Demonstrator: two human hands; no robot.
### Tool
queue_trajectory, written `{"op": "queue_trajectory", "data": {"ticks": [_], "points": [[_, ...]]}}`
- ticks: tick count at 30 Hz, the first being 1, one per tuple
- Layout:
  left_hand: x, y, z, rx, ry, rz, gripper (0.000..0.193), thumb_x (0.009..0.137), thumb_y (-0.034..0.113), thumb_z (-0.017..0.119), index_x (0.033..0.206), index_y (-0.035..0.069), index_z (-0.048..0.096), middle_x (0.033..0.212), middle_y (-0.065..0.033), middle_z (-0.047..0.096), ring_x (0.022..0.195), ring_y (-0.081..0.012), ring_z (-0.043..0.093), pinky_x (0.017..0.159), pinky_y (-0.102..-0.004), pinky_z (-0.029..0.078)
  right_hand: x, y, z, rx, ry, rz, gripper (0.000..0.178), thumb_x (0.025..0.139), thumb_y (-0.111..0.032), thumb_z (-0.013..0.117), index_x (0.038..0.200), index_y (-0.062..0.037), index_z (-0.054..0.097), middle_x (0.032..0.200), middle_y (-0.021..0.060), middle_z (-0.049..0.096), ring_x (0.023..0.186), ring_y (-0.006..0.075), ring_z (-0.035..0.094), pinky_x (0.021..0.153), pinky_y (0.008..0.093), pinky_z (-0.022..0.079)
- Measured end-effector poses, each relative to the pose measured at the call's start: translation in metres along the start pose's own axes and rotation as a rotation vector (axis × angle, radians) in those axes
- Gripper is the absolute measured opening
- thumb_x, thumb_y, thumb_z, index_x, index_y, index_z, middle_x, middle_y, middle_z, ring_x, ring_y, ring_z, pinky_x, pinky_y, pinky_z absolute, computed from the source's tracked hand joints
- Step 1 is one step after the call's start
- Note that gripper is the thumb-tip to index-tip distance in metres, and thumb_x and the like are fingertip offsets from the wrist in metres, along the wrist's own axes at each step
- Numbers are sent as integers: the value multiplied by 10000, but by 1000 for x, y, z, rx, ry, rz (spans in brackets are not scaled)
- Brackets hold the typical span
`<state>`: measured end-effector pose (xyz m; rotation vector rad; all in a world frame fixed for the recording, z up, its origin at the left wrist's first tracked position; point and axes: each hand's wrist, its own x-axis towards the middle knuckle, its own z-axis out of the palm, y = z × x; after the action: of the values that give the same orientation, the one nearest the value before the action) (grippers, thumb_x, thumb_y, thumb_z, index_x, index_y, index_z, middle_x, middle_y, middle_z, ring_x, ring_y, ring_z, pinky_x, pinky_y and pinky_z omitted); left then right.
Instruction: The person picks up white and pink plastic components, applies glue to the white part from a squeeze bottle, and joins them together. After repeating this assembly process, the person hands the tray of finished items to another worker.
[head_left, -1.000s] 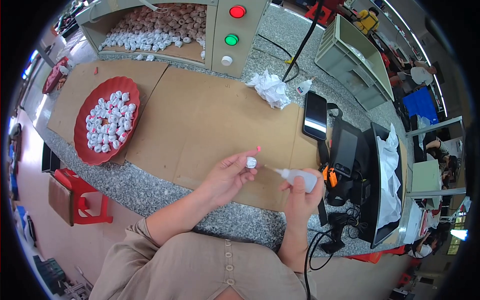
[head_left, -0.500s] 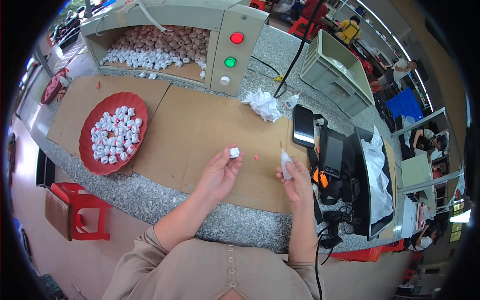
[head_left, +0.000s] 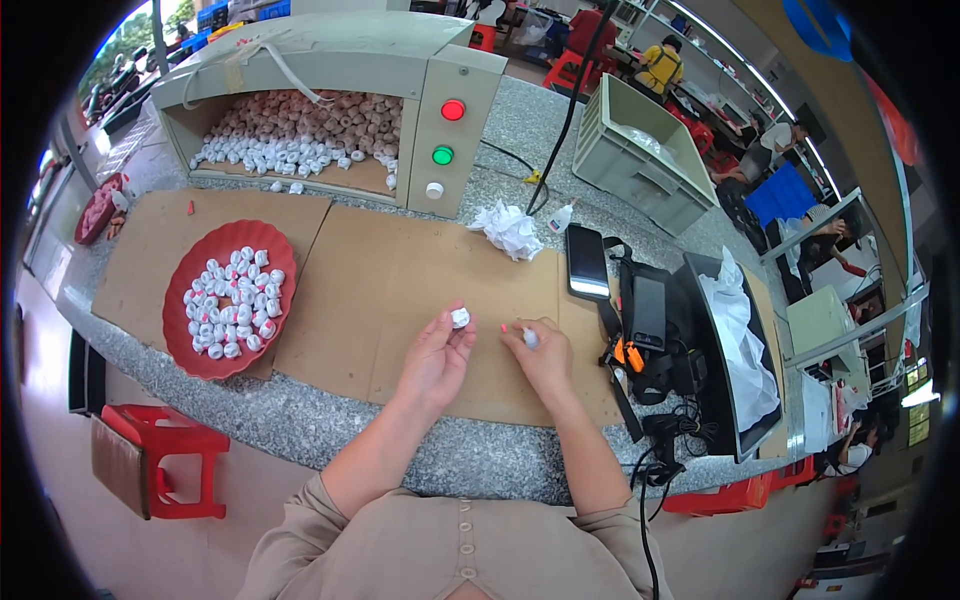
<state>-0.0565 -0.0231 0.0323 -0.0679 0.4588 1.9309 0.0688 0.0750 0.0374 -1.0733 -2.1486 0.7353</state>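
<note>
My left hand [head_left: 436, 362] is closed, its thumb and fingers around a small crumpled white paper-wrapped piece [head_left: 460, 318]. To its right, my right hand [head_left: 543, 362] is closed on a small white squeeze bottle [head_left: 530, 338], mostly hidden in the fingers. Its thumb and forefinger tips reach a tiny pink bit [head_left: 504, 328] low over the cardboard [head_left: 420, 270]; whether they grip it I cannot tell. At the left, a red scalloped dish [head_left: 180, 340] holds many similar white pieces, several with pink marks.
A grey machine [head_left: 460, 150] with coloured buttons stands at the back, pale pieces filling its opening. Crumpled white paper [head_left: 508, 230], another small bottle [head_left: 561, 218], a phone [head_left: 587, 262], dark devices with cables [head_left: 648, 310], a black tray [head_left: 742, 440] and a grey crate [head_left: 640, 180] occupy the right.
My right hand has moved left and down to the pink bit, the bottle now tucked into its fingers instead of pointing up. My left hand still holds the white piece. The view has shifted slightly.
</note>
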Motion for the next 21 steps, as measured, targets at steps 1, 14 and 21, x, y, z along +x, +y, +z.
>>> {"op": "queue_trajectory", "data": {"ticks": [1,14,21], "points": [[0,-3,3,8,13,0,261,867,164,462,1069,-1,477,901,-78,544,796,-141,531,735,-237,462,1,-1,0,-59,-29,-38,163,692,-163,641,781,-28,623,773,134,566,694,279,558,608,343,437],[0,-13,-15,241,-50,-3,263,880,172,435,1081,8,475,907,-87,559,777,-133,539,686,-227,459,-2,-2,3,399,-104,194,147,757,-165,559,809,-28,566,675,88,575,557,197,550,509,305,438],[-5,-32,-6,350,-164,-64,274,868,145,458,1092,-12,474,886,-77,561,752,-122,527,661,-236,448,-35,-9,-17,1023,-132,486,126,774,-84,564,853,13,553,713,58,581,517,77,488,460,200,396]]}}
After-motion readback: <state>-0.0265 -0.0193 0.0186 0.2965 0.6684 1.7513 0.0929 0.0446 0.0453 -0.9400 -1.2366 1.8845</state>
